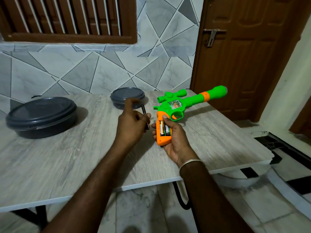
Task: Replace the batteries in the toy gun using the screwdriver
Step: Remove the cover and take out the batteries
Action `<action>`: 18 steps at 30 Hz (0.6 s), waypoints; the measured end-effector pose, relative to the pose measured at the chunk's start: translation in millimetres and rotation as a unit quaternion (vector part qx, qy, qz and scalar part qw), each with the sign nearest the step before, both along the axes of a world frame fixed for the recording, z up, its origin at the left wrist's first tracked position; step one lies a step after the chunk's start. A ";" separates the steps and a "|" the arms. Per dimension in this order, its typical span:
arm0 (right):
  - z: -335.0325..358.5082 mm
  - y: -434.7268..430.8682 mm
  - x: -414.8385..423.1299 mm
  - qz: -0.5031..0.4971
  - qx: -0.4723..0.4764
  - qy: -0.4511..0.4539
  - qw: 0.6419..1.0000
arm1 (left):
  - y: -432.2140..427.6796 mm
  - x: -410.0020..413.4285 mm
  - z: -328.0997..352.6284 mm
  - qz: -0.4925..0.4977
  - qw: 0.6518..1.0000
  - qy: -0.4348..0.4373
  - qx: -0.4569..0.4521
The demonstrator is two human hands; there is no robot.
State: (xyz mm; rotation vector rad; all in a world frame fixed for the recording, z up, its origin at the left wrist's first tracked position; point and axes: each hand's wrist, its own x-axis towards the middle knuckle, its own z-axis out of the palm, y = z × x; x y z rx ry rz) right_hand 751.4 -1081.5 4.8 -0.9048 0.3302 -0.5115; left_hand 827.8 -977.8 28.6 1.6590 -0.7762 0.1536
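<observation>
Left hand [132, 122] raised, fingers curled round the screwdriver [144, 111], index finger sticking out, slightly blurred. Right hand [175, 138] wraps the grip of the toy gun [191, 100] from the right, thumb on top. Both bare forearms reach in from the bottom edge, hands just apart.

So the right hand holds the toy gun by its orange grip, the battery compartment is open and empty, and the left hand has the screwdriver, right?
Not empty: the head view shows two batteries lying side by side in the open orange grip. The rest stands: the right hand grips the toy gun by that grip, and the left hand holds the screwdriver.
</observation>
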 end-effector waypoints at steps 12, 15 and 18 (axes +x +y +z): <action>-4.1 -0.6 4.4 -0.063 0.015 -0.017 0.998 | 6.5 -25.7 6.3 0.028 0.978 -0.158 0.136; -6.7 -2.5 5.7 -0.084 0.015 -0.027 0.996 | -0.9 -32.1 1.2 0.035 0.978 -0.148 0.143; -9.1 -3.9 6.4 -0.082 0.007 -0.018 0.996 | -8.7 -33.8 -3.1 0.068 0.975 -0.137 0.160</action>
